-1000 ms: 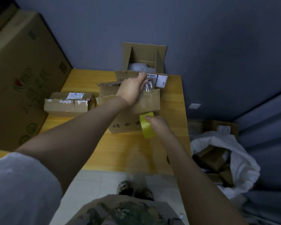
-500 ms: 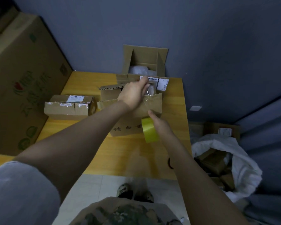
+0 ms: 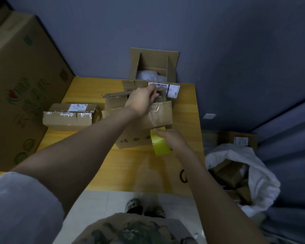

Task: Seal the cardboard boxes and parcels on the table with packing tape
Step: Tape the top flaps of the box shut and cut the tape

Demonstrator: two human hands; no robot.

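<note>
- My left hand (image 3: 142, 101) pinches the tape strip (image 3: 153, 113) over the open box (image 3: 164, 118).
- Right hand (image 3: 173, 140) grips the yellow tape roll (image 3: 159, 147), nearer me than the left hand.

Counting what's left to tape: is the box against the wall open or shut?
Open. The box has its flaps standing up, and white filling shows inside it.

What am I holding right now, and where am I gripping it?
Right hand grips the yellow tape roll by its upper rim. Left hand curls at the far end of the tape strip atop the open box; exact hold hidden.
</note>
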